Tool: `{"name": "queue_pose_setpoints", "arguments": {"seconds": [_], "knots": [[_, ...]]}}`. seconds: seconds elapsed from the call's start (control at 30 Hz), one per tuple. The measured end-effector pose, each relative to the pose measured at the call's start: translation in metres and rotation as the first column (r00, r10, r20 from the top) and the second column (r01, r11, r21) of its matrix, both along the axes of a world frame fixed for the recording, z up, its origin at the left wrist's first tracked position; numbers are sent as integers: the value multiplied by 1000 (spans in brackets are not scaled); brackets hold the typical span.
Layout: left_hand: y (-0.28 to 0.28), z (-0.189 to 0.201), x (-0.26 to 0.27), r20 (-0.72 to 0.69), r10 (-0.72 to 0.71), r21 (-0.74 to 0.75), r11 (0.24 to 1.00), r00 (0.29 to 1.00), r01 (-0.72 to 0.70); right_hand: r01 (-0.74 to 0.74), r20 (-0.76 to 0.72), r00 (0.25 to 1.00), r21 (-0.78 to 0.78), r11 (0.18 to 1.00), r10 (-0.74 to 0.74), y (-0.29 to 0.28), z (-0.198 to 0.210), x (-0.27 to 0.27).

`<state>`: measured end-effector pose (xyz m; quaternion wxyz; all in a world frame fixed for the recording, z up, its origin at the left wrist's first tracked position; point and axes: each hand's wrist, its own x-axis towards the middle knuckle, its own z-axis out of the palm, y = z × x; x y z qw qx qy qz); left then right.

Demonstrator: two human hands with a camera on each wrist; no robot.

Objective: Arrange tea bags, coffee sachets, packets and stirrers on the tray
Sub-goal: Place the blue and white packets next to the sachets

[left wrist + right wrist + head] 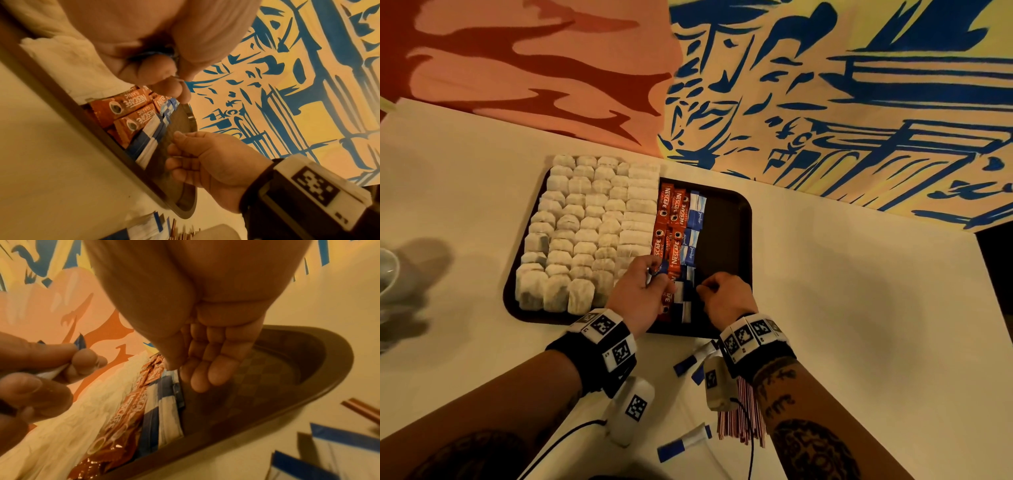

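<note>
Head view: two tattooed forearms with marker-covered wristbands reach over a pale table (859,291) toward a dark tray (726,219). Tea bags (585,233) fill the tray's left part, then red coffee sachets (669,222) and blue-white packets (693,219); its right strip is bare. Loose packets and striped stirrers (739,414) lie on the table near the wrists (a painted orange, blue and yellow wall stands behind).

Left wrist view: the left hand (144,53) pinches a blue packet between thumb and curled fingers.

Right wrist view: the right hand (205,345) hovers over the tray floor, fingers loosely bent, holding nothing.
</note>
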<state>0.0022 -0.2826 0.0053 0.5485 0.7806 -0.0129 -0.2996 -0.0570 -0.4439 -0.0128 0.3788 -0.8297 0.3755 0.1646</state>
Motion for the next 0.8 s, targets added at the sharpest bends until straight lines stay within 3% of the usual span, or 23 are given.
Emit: {"name": "queue_pose_setpoints", "arguments": {"seconds": [0.13, 0.3, 0.4, 0.53, 0.8], "knots": [[-7, 3, -3, 9, -25, -16, 1000, 1000, 25, 0, 95, 996, 15, 1000, -2, 3, 9, -2], [-12, 3, -4, 87, -68, 58, 996, 994, 64, -4, 349, 934, 228, 974, -78, 22, 24, -3], [-13, 5, -2, 137, -111, 93, 991, 984, 99, 2, 416, 903, 248, 969, -108, 27, 24, -2], [-12, 13, -2, 166, -142, 64, 989, 976, 133, 71, 456, 861, 333, 940, -226, 23, 30, 1], [-11, 23, 6, 117, 10, -64, 998, 993, -3, 34, 502, 842, 319, 947, -199, 12, 42, 2]]}}
